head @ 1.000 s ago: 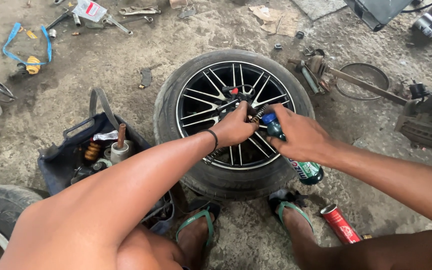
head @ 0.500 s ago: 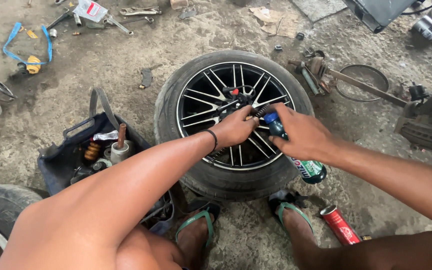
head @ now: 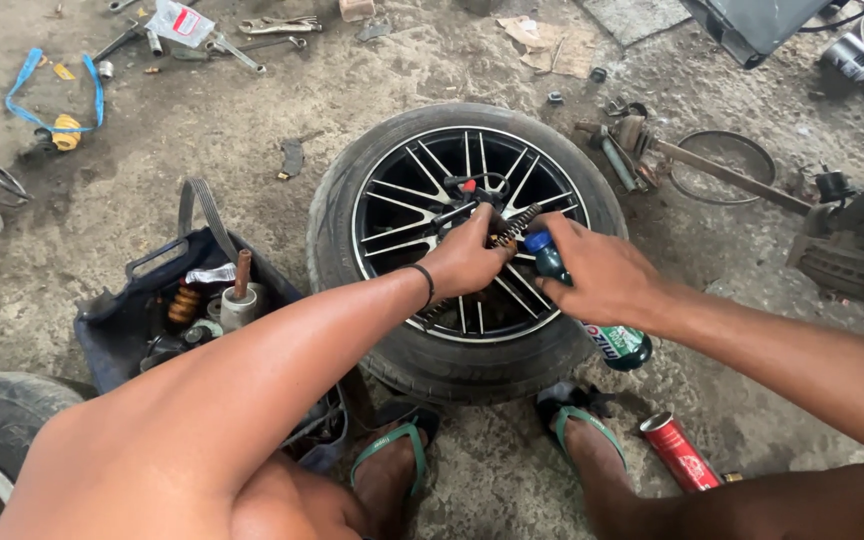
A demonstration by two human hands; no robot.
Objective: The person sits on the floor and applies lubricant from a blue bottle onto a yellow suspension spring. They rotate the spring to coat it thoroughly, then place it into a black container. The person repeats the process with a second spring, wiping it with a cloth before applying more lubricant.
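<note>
A green bottle with a blue cap and white label [head: 607, 335] lay in the right hand [head: 592, 275]. At five o'clock lay a red cylindrical can [head: 680, 452]; at eleven, a white-and-red flat packet [head: 180, 20].

A dark tool bag [head: 122, 330] sits on the concrete floor [head: 202, 140] toward its left edge. A blue strap [head: 52, 95] and wrenches [head: 272, 25] lie near the top-left corner; a red can [head: 680, 452] lies near the bottom edge.

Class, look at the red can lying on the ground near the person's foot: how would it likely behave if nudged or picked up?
The red can lies on its side, so a nudge would probably roll it, though the rough concrete floor might stop it soon. It looks small and rigid, likely light and easy to lift one-handed.
</note>
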